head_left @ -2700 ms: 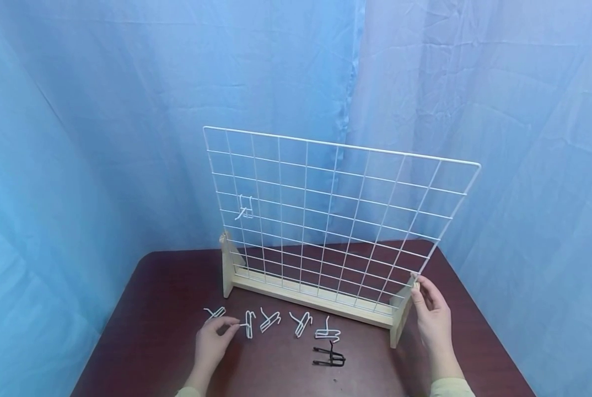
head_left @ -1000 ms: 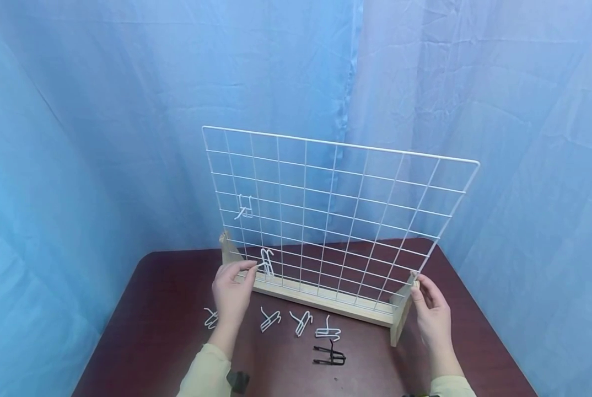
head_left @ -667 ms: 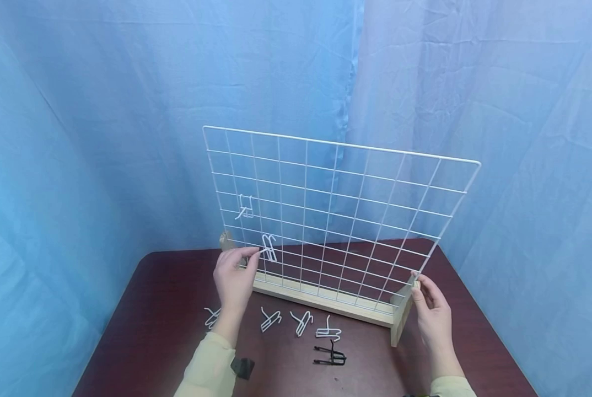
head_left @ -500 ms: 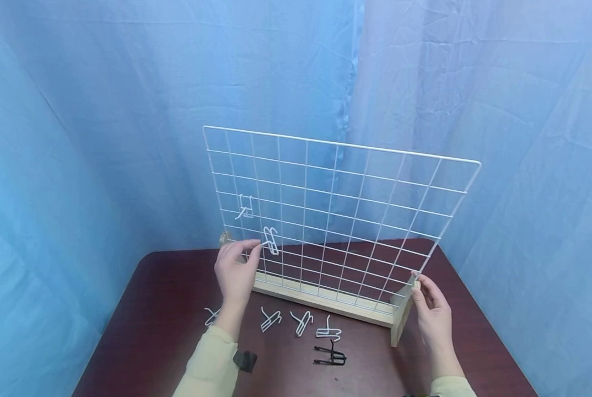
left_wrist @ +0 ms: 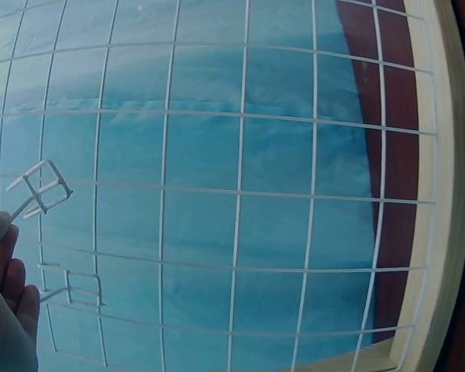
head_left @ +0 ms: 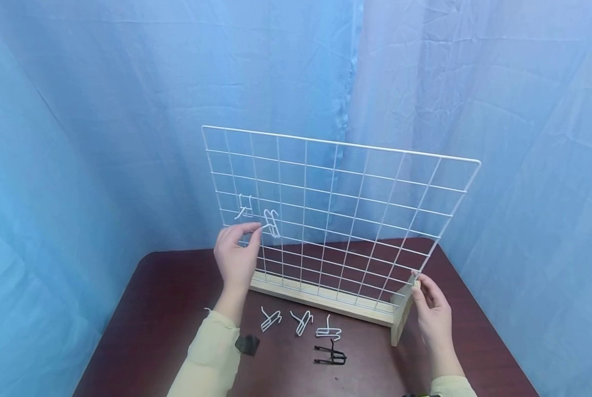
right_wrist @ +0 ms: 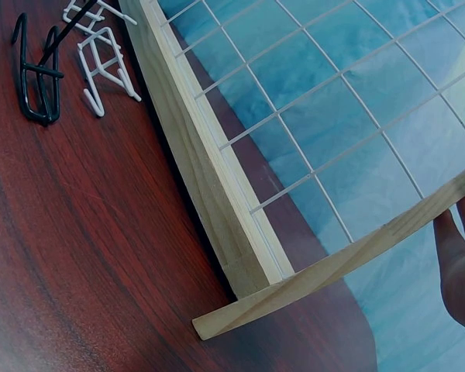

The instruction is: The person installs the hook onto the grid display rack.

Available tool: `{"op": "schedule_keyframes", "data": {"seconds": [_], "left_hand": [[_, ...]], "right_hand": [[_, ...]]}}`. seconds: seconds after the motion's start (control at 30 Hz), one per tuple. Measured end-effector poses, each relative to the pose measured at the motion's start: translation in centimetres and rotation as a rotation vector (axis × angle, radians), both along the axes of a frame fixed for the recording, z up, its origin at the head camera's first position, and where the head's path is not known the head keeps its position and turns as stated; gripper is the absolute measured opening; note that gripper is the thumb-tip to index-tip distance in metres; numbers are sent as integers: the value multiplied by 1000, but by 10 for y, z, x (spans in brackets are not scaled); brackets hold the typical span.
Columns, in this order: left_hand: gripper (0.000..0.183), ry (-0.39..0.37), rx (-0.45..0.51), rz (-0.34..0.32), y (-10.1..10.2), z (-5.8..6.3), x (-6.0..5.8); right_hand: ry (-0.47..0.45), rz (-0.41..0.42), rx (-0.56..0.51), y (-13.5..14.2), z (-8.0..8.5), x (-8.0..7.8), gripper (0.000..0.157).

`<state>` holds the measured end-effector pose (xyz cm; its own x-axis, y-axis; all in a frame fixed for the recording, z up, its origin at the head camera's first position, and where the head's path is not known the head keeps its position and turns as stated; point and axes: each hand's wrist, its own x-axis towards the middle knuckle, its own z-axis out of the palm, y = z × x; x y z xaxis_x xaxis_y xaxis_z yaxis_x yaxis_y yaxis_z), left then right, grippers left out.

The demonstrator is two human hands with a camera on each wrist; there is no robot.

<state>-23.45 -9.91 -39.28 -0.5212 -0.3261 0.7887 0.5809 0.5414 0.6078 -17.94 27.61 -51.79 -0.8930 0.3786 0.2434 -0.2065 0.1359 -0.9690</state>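
My left hand (head_left: 237,253) pinches the prong of a white wire hook (head_left: 274,225) between thumb and fingertips. The hook is tilted in front of the white wire grid panel (head_left: 340,144); whether it touches the wires I cannot tell. To its left, another white hook (head_left: 246,208) hangs on the grid, and the left wrist view shows this hung hook (left_wrist: 84,288) beside the held hook (left_wrist: 43,188). My right hand (head_left: 433,314) grips the top of the stand's right wooden end piece (head_left: 400,317). In the right wrist view, fingers sit behind that end piece (right_wrist: 356,252).
On the dark red table (head_left: 365,380) lie several white hooks (head_left: 302,323) in a row before the wooden base (head_left: 321,302). A black hook (head_left: 332,357) lies nearer. My left sleeve (head_left: 211,353) mostly covers another hook. Blue curtains (head_left: 152,110) surround the table.
My left hand has lifted a white hook off the table and carried it up and rightward to the grid, still rising over the latest frames. The right hand keeps its hold on the stand.
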Motion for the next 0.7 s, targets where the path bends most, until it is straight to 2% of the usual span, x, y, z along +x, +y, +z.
{"op": "schedule_keyframes", "data": {"seconds": [0.17,0.4,0.53,0.7], "left_hand": [[7,56,-19,1,3,8,-2],[7,109,-96,91,5,20,-6],[7,142,-158,114,6,28,-9],[8,136,-213,130,7,31,-13]], "right_hand": [[3,3,10,-1,1,0,36],[18,11,18,-1,1,1,36],[12,7,11,-1,1,1,36],[7,7,15,-1,1,1,36]]}}
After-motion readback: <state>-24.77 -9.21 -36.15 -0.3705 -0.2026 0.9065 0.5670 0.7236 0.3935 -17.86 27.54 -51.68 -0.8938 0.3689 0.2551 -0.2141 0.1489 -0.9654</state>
